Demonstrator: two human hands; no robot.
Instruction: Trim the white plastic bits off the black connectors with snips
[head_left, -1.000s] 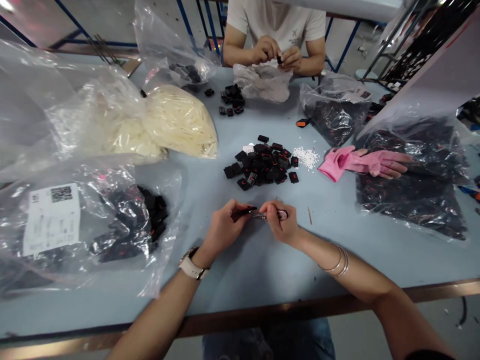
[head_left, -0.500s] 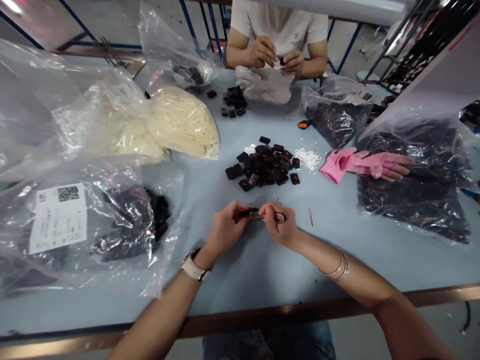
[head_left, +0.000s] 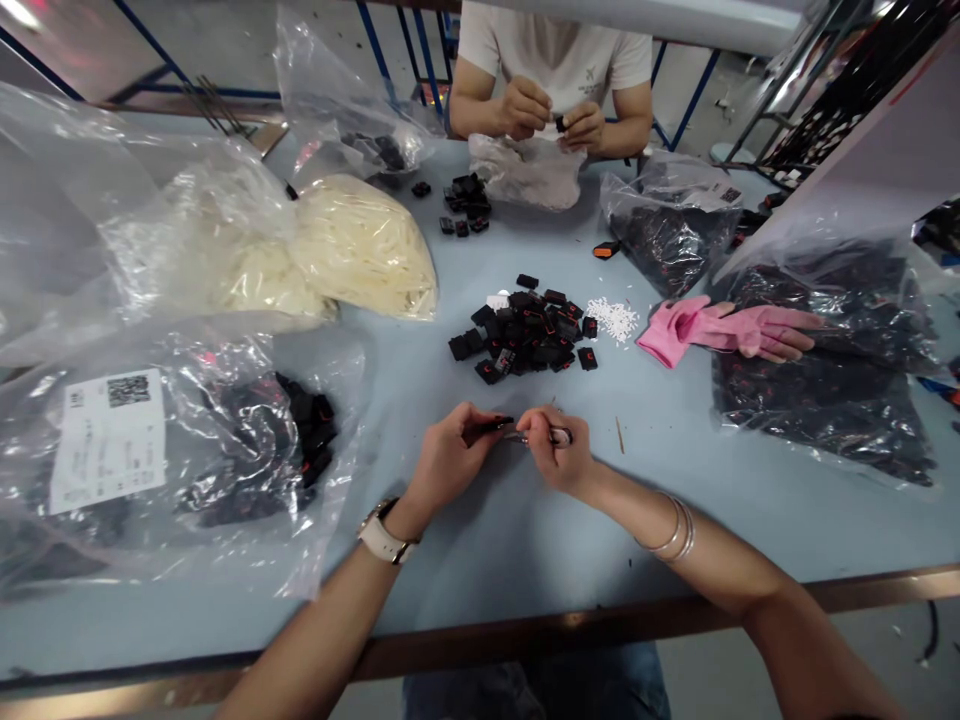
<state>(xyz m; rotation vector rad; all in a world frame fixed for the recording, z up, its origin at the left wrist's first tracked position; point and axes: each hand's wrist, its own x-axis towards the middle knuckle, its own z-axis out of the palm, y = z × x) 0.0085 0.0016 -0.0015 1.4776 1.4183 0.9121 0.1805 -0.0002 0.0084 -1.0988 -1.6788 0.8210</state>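
My left hand (head_left: 452, 448) is closed, pinching a small black plastic connector housing (head_left: 495, 425) between thumb and fingers. Close by on its right, my right hand (head_left: 556, 445) is wrapped around a pair of small scissors (head_left: 561, 436). A dark loop handle shows at the fingers, and the metal blades point left toward the black part. Whether the blades touch it I cannot tell. Just beyond both hands lies a heap of similar black connector housings (head_left: 529, 330), some with orange-red parts. A scatter of tiny white pieces (head_left: 613, 320) lies to the right of the heap.
Clear bags of black parts lie at left (head_left: 240, 440) and right (head_left: 825, 400), near a bag of cream-coloured pieces (head_left: 367, 245). A pink glove (head_left: 675, 330) rests at right. Across the table (head_left: 480, 590), a co-worker's hands (head_left: 581, 125) hold a small black part.
Almost nothing differs. The whole view has shifted very slightly, and both hands keep their grip in the same place.
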